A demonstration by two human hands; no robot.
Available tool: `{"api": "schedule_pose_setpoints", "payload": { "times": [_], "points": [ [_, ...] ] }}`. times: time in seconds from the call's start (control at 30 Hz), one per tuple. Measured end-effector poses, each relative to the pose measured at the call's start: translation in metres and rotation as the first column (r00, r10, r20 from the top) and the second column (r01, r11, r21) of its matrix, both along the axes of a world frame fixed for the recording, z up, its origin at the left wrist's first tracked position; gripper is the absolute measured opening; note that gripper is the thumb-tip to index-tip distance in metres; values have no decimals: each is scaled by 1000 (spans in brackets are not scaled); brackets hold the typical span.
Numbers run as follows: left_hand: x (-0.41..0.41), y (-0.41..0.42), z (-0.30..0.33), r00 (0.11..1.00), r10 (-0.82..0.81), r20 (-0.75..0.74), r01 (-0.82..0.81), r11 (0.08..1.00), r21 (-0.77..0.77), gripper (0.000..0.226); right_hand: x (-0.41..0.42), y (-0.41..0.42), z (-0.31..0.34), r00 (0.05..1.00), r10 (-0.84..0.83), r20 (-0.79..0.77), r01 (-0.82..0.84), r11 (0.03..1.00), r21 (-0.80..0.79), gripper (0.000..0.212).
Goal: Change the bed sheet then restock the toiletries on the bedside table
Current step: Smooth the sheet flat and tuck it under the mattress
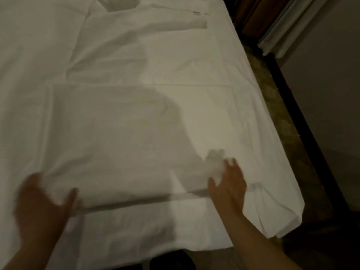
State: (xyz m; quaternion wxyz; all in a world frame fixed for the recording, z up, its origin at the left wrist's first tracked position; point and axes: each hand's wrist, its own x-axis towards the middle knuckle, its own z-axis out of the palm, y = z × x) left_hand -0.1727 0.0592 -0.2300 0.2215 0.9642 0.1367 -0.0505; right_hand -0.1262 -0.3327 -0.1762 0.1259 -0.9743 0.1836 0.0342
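Note:
A white bed sheet [148, 106] lies spread over the bed and fills most of the view, with creases and a fold line across its middle. Its near edge and right corner [280, 215] hang over the side of the bed. My left hand [39, 199] is at the lower left, blurred by motion, with sheet fabric between its thumb and fingers. My right hand [228, 186] is at the lower right and grips a small bunch of the sheet [215, 164] between thumb and fingers.
A crumpled white cloth [120, 2] lies at the far end of the bed. Patterned dark floor [288, 117] runs along the bed's right side. Beyond it stand a grey wall panel [327, 106] with a black base strip and curtains [276, 26].

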Motion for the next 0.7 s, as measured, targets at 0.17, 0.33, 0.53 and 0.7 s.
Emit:
{"api": "schedule_pose_setpoints", "payload": {
  "times": [0.17, 0.33, 0.53, 0.7],
  "points": [
    [-3, -18, 10, 857, -505, -99, 506, 793, 339, 76, -6, 6, -16, 786, 522, -333, -604, 763, -229, 82],
    [11, 4, 2, 871, -491, -26, 433, 742, 512, 61, 22, -30, -7, 827, 483, -288, -562, 716, -414, 66],
    [5, 57, -38, 861, -498, -106, 495, 770, 402, 59, 19, -50, 12, 760, 638, -122, -615, 646, -452, 36],
    [13, 51, -32, 838, -452, -306, 526, 819, 231, 105, 1, -54, -1, 786, 537, -305, -618, 701, -356, 63]
  ]
}}
